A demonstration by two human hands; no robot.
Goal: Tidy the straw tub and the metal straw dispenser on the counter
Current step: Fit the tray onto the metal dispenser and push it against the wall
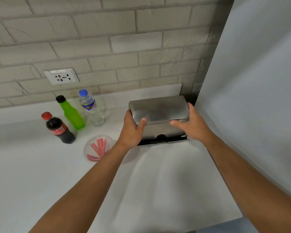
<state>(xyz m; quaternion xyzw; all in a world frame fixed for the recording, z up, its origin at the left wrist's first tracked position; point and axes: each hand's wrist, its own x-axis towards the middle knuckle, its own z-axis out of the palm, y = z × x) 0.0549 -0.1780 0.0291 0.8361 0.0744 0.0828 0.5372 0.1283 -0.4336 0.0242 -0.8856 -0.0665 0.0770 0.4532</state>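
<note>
Head view. The dispenser (159,113) stands on the counter (40,174), against the brick wall and close to the grey panel at the right. Step in hand, by my reading: seating or lifting its lid, since both hands grip the lid ends. The left hand (133,130) clamps the left end, thumb on the front edge, fingers behind. The right hand (192,122) clamps the right end in the same way. The lid lies directly between the two palms. Whether the lid is fully shut cannot be told; a dark slot shows along the base.

The tub (98,147), holding red straws, sits left of the dispenser and nearer the viewer, just beside the left wrist. Three bottles stand further left of the dispenser.

Next move likely calls for an even, two-handed press or lift, keeping the lid level.
</note>
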